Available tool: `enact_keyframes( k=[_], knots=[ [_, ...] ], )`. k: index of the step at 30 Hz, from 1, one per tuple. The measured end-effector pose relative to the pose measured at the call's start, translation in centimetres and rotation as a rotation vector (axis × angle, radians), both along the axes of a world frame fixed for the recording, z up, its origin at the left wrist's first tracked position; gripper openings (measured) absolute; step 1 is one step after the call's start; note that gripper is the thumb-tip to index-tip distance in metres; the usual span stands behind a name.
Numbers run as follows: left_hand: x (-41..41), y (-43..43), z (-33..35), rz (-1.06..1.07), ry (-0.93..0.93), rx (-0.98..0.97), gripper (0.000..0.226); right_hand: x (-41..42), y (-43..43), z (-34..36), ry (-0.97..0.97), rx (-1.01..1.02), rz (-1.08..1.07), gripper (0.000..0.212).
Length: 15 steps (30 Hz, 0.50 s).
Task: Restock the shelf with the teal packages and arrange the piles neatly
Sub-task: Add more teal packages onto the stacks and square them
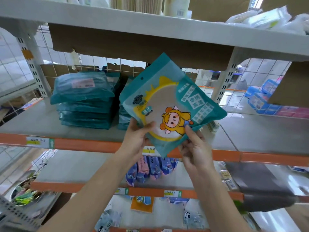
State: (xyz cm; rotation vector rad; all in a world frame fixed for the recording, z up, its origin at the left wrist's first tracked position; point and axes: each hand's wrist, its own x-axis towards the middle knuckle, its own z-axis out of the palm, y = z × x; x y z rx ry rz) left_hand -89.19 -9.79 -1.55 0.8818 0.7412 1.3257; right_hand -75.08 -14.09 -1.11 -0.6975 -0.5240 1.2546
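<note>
Our left hand (137, 138) and right hand (195, 148) each pinch the near edge of one teal package (168, 104), held tilted in the air before the shelf (41, 124). We should level it, square it to the tall pile (83, 99) on the left, then lay it flat on the lower pile (124, 114) just behind it.

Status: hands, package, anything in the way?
Left hand, right hand grip teal package at lower edge. Held before shelf, teal piles behind. Nothing blocking.
</note>
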Motion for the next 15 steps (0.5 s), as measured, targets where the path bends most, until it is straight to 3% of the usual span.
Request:
enact_keyframes(
  k=[4,9,12,15],
  knots=[
    [-1.9,0.8,0.4,0.179,0.09,0.072,0.051,0.8,-0.5,-0.5,-0.141,0.019,0.061,0.053],
    [-5.6,1.8,1.2,0.177,0.271,0.082,0.046,3.3,-0.1,-0.6,-0.319,-0.045,0.015,0.061],
    [-7.1,2.5,1.7,0.113,0.327,0.073,0.042,3.7,0.8,-0.5,-0.546,-0.114,0.116,0.034],
    [-7.6,3.4,2.0,0.032,0.338,0.053,0.042,2.7,2.0,-0.4,-0.631,-0.126,0.232,0.03]
  ],
)
